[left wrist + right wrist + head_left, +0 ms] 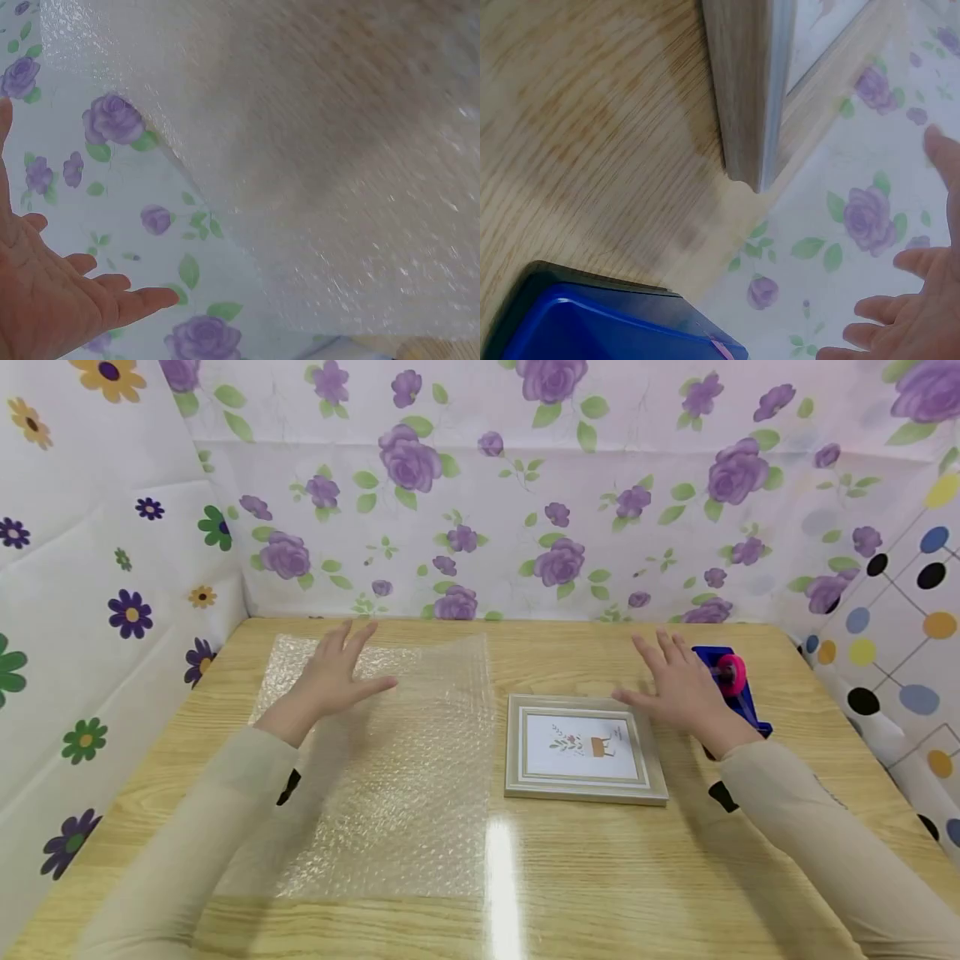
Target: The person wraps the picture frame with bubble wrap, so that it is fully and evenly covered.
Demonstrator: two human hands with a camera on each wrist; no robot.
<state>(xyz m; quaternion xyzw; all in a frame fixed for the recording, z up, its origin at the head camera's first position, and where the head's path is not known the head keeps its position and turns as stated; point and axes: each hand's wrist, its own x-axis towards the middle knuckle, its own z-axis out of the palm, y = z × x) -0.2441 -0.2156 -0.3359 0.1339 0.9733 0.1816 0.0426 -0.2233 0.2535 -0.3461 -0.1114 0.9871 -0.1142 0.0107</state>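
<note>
Clock: the directions are those of the head view, with 12 o'clock toward the floral cloth [510, 410] behind the surface [600, 877].
Bubble wrap: the clear sheet [405, 777] is spread flat on the 9 o'clock half of the surface; I suppose it lies so in order that its whole area can be reached.
Picture frame: the pale frame [586, 790] lies flat at 3 o'clock from the sheet, just beside it, face up. Its drawing [573, 744] is turned sideways, its top toward 9 o'clock. Lying on its back seems the steadiest position, and it probably spares the front from rubbing.
Left hand: the hand [330, 678] hangs above the 11 o'clock part of the sheet, its fingers apart, the thumb pointing toward 3 o'clock; it holds nothing, and the left wrist view shows it clear of the plastic.
Right hand: this hand [678, 692] is at 2 o'clock from the middle of the frame, fingers apart, holding nothing. The right wrist view shows it separate from the frame.
Tape dispenser: a blue body [752, 708] with a pink ring [735, 675], partly hidden behind the right hand. It stands between 2 and 3 o'clock from the frame, perhaps to be near that hand without crowding the frame.
</note>
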